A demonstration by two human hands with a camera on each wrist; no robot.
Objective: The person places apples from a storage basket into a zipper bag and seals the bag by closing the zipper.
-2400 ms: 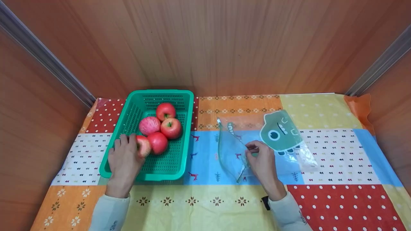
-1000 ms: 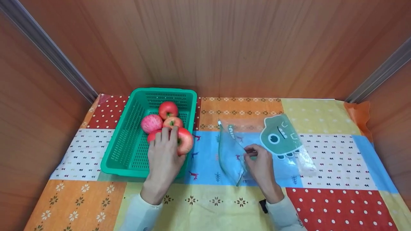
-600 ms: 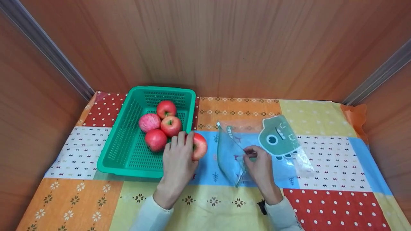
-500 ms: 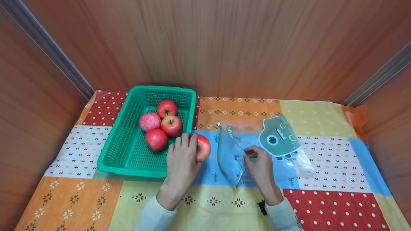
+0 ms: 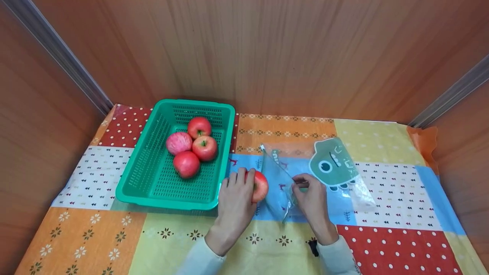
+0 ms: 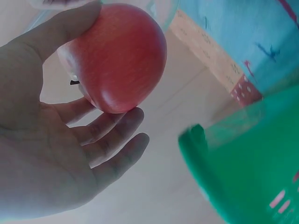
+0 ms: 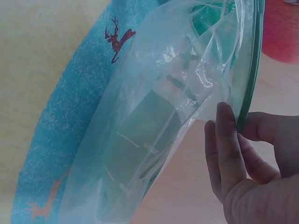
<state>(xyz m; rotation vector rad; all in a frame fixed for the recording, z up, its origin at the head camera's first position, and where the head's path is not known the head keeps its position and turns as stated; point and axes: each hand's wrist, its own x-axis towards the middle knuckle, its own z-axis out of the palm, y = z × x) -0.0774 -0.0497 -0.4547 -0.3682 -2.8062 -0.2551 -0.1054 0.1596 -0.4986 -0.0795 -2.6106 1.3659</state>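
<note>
My left hand (image 5: pixel 237 196) holds a red apple (image 5: pixel 260 187) between thumb and fingers, just left of the bag's mouth. In the left wrist view the thumb lies on one side of the apple (image 6: pixel 119 58) and the fingertips on the other. My right hand (image 5: pixel 311 196) pinches the edge of a clear zip bag (image 5: pixel 275 179) printed with a green cartoon monster. The right wrist view shows thumb and fingers on the bag's green-edged rim (image 7: pixel 252 70), with the mouth spread apart. Several apples (image 5: pixel 186 164) lie in the green plastic basket (image 5: pixel 126 179) at the left.
A patchwork-patterned cloth (image 5: pixel 198 240) covers the table. Wood-grain panels (image 5: pixel 267 57) rise at the back and both sides. An orange piece of cloth (image 5: pixel 424 143) sticks up at the far right corner.
From inside the basket, my left hand has taken an apple, lifted it over the rim and carried it right to the bag's mouth. My right hand keeps its pinch on the bag.
</note>
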